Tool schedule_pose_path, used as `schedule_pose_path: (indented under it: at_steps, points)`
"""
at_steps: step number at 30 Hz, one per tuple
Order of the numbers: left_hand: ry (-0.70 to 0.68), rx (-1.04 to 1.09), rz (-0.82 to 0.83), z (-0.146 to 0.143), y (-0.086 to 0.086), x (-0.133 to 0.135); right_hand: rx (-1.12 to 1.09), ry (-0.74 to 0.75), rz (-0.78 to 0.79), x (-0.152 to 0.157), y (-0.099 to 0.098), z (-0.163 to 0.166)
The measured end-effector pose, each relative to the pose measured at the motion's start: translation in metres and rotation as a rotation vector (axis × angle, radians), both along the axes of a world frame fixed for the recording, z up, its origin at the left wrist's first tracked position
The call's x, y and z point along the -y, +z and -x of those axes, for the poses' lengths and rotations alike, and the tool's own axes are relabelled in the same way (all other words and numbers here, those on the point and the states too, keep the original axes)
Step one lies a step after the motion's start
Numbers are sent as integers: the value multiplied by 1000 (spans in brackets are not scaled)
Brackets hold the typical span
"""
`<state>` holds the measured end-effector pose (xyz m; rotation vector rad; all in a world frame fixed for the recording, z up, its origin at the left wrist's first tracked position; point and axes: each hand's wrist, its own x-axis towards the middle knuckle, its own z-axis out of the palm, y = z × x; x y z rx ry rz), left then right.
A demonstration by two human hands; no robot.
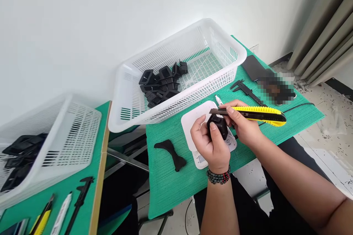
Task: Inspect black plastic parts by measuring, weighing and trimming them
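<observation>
My left hand (208,141), with a beaded bracelet at the wrist, is closed around a small black moulded part (220,125). My right hand (241,123) grips a yellow and black utility knife (257,114), its blade lying across the top of the black part. Whether the edge touches the part I cannot tell. Both hands are over a white kitchen scale (190,121), which they partly cover. To their left a curved black piece (172,154) lies on the green mat (165,191). The tip of a white marker (218,100) shows beyond my right hand.
A white plastic basket (176,104) with several black parts (161,82) stands behind the scale. Black calipers (246,91) and a dark flat object (253,67) lie right of it. On the left table are another basket (74,147), calipers (79,198), a marker (63,213) and a knife (43,220).
</observation>
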<state>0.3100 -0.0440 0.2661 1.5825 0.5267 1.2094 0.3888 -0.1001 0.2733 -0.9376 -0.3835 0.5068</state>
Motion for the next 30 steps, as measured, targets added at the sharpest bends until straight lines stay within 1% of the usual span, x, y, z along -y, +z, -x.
schedule_pose_path:
  at_steps: [10, 14, 19, 23, 26, 30]
  points:
    - [-21, 2, 14, -2, 6, 3, -5, -26, -5, 1, 0, -1]
    - [-48, 8, 33, -2, 6, 2, -28, 9, -33, 3, 4, -1]
    - [-1, 10, -45, -1, 6, 3, -34, 55, 5, 3, 5, -1]
    - [50, 43, -120, 0, 5, 5, -46, 2, 32, -1, 5, -2]
    - [53, 44, -133, 0, 5, 6, -84, -22, 58, -3, 5, -3]
    - [59, 47, -132, 0, 7, 5, -70, -4, 41, -3, 5, -3]
